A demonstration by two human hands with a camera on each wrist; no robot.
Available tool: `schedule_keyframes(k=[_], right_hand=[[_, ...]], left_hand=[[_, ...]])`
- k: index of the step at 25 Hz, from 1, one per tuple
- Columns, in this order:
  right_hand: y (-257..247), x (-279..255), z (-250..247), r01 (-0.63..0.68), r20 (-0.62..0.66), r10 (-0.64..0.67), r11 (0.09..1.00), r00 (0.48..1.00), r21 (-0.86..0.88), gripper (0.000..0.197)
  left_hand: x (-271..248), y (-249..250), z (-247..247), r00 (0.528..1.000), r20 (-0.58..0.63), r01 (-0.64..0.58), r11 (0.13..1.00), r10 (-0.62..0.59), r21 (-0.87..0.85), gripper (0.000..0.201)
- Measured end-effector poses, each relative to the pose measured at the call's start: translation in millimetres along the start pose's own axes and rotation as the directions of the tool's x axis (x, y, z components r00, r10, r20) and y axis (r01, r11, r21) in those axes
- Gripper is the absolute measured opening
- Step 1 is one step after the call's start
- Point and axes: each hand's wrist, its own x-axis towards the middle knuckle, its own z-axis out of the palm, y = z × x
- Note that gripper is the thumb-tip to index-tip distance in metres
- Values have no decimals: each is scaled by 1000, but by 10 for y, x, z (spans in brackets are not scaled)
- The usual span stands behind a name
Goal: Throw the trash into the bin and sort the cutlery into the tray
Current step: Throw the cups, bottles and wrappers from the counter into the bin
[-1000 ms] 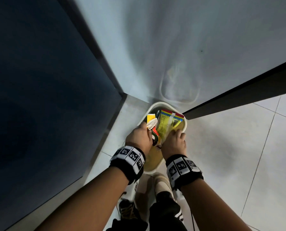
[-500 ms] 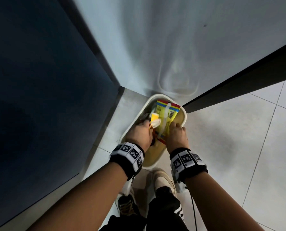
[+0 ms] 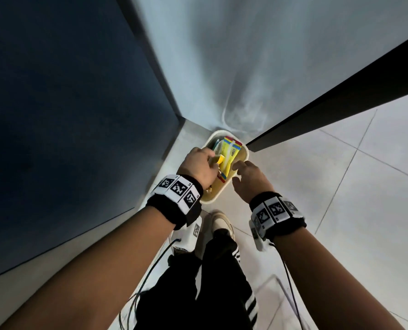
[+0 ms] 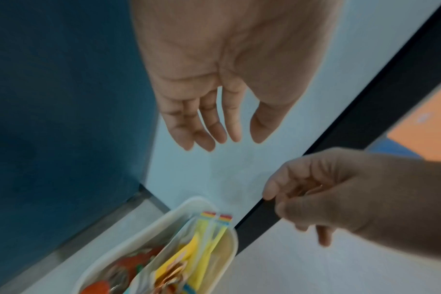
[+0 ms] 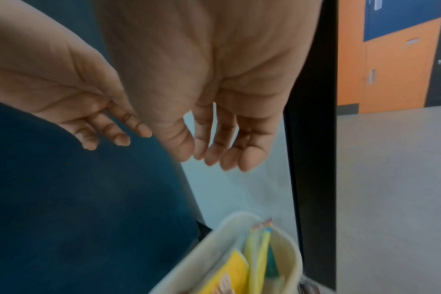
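A white oval bin (image 3: 213, 199) stands on the floor in a corner. Yellow packets with striped ends (image 3: 231, 151) stick up inside it, beside red and orange wrappers (image 4: 136, 260). My left hand (image 3: 211, 160) hovers over the bin's left side with straight fingers (image 4: 207, 129) and holds nothing. Over the bin's right rim, my right hand (image 3: 236, 172) hangs with its fingers (image 5: 227, 155) relaxed and empty. From both wrists the bin (image 4: 179, 206) (image 5: 229, 218) lies below the fingertips, clear of them. No cutlery or tray is in view.
A dark blue panel (image 3: 67, 115) rises at the left and a pale wall (image 3: 245, 67) behind the bin. A black post (image 3: 329, 108) runs along the right of the bin. Pale floor tiles (image 3: 341, 198) spread to the right. My shoes (image 3: 218, 222) and cables (image 3: 150, 270) are below.
Both hands have let go of the yellow packets, which now rest in the bin. The hands have lifted and moved apart, fingers spread.
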Motion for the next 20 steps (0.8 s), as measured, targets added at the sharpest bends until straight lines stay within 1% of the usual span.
schedule_keyframes(k=[1, 3, 5, 8, 10, 12, 14, 16, 17, 19, 20], right_hand=[[-118, -119, -170, 37, 19, -37, 999, 999, 7, 30], [-422, -491, -679, 120, 47, -120, 993, 992, 15, 29], [-757, -861, -1185, 198, 54, -198, 980, 979, 0, 28], [-1261, -1425, -1875, 358, 61, -355, 932, 933, -56, 26], [-1559, -1689, -2234, 427, 46, -425, 901, 904, -74, 26], [-1873, -1910, -2556, 512, 45, -510, 854, 859, -91, 26], [-2224, -2057, -2849, 587, 43, -588, 798, 808, -136, 26], [-2577, -2185, -3091, 646, 6, -653, 747, 757, -160, 26], [-2694, -2226, -3162, 669, -11, -678, 728, 735, -152, 26], [-3030, -2311, -3243, 720, -24, -729, 679, 684, -141, 25], [-3206, -2321, -3255, 737, -22, -745, 662, 666, -137, 25]], left_hand=[[-162, 104, -175, 1000, 2, 0, 998, 0, -67, 36], [-638, 407, -627, 1000, -16, -1, 980, -2, -200, 36], [-1153, 705, -1087, 996, -87, -27, 956, 2, -291, 37], [-1918, 1020, -1708, 983, -181, -81, 922, 12, -380, 32], [-2291, 1173, -2062, 973, -231, -118, 912, 26, -392, 29], [-2685, 1276, -2420, 950, -308, -176, 896, 47, -408, 26], [-3054, 1312, -2800, 909, -414, -249, 858, 47, -449, 22], [-3365, 1252, -3199, 856, -517, -319, 808, 21, -495, 12], [-3464, 1200, -3351, 846, -533, -335, 782, 4, -526, 8], [-3640, 1014, -3709, 831, -555, -351, 736, -40, -578, 12], [-3685, 903, -3882, 825, -561, -349, 718, -69, -602, 14]])
